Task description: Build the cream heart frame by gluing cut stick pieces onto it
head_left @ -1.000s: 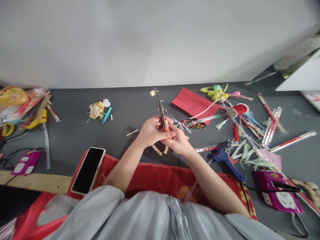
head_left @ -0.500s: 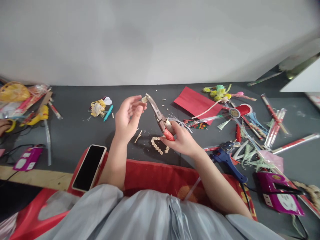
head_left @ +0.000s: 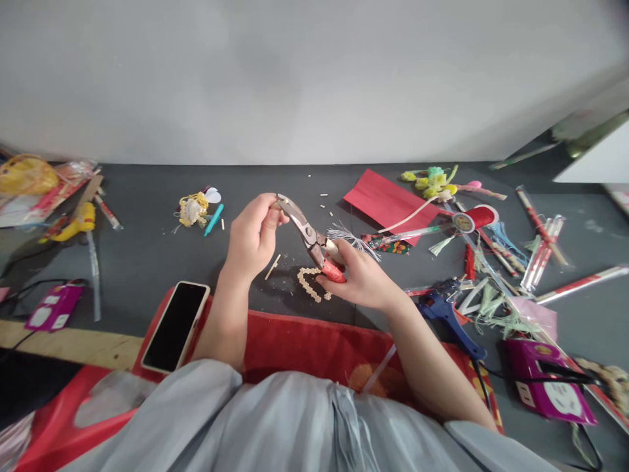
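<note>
My right hand point(head_left: 361, 278) grips the red handles of a pair of metal cutters point(head_left: 307, 233), jaws pointing up and left. My left hand point(head_left: 253, 236) is raised at the jaw tips, fingers pinched on a small pale piece I cannot make out. Under the hands a curved string of small pale wooden bits point(head_left: 309, 283) lies on the dark table, with a short wooden stick point(head_left: 273, 266) beside it.
A phone point(head_left: 174, 326) rests on red cloth near my left arm. A blue glue gun point(head_left: 449, 318), red thread spool point(head_left: 474, 217), red paper point(head_left: 386, 200) and several tassels and wrapped sticks crowd the right. A yellow bundle point(head_left: 192, 210) and teal pen point(head_left: 213, 219) lie at left.
My left hand let go of the cutter handles, rose to the left and closed its fingers at the jaw tips. The cutters tilted from upright towards the left.
</note>
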`<state>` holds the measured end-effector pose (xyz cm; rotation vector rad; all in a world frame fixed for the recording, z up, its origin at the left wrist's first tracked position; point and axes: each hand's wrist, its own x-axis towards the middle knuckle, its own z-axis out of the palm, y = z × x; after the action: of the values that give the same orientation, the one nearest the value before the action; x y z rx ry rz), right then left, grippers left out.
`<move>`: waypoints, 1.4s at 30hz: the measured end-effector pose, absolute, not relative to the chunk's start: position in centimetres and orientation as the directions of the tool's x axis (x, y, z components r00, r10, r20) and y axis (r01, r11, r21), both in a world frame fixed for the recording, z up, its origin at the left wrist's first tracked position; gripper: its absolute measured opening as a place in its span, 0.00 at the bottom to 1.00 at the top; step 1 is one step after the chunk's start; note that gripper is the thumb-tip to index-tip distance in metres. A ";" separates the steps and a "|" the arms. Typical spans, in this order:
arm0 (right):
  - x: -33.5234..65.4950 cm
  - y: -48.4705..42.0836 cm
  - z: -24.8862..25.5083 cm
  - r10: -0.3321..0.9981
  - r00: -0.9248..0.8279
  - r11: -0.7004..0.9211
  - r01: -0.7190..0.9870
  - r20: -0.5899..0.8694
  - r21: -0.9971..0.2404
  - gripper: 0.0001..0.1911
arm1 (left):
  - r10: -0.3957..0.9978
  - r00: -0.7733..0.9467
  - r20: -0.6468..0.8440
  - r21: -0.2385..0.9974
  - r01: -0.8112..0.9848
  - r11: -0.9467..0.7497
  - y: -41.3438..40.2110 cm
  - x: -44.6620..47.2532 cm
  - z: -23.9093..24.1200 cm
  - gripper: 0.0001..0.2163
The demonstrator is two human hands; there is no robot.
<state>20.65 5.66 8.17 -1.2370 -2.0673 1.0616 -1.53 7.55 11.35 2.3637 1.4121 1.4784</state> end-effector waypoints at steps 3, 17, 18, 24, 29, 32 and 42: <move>20.9 5.6 8.1 0.884 -0.468 0.285 0.519 0.012 -0.806 0.17 | 0.714 0.152 0.683 0.495 0.622 -0.606 7.4 -1.4 11.7 0.14; 21.2 5.6 8.4 0.879 -0.477 0.293 0.564 -0.015 -0.772 0.17 | 0.907 0.195 0.373 0.922 0.037 -0.387 7.6 -1.8 11.0 0.15; 21.2 5.5 8.4 0.878 -0.478 0.293 0.566 -0.018 -0.770 0.17 | 0.915 0.193 0.355 0.931 0.019 -0.366 7.6 -1.8 10.9 0.15; 21.1 5.6 8.4 0.880 -0.476 0.297 0.560 -0.007 -0.773 0.16 | 0.954 0.135 0.268 0.963 -0.003 -0.270 7.7 -1.6 10.7 0.18; 21.2 5.8 8.2 0.884 -0.465 0.317 0.539 0.038 -0.780 0.18 | 0.973 0.087 0.215 0.977 -0.023 -0.213 7.9 -0.9 10.6 0.21; 20.9 5.9 8.2 0.902 -0.431 0.253 0.550 -0.011 -0.796 0.19 | 0.984 0.027 0.174 0.982 -0.074 -0.171 8.2 -0.3 10.4 0.23; 20.5 6.4 6.8 0.867 -0.496 -0.006 0.107 -0.059 -0.994 0.19 | 0.971 0.235 -0.033 0.975 0.223 -0.020 6.7 3.3 9.4 0.29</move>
<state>20.47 6.36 6.77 -1.0183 -1.6514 1.5621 3.28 6.74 9.45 1.4705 1.1891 0.9086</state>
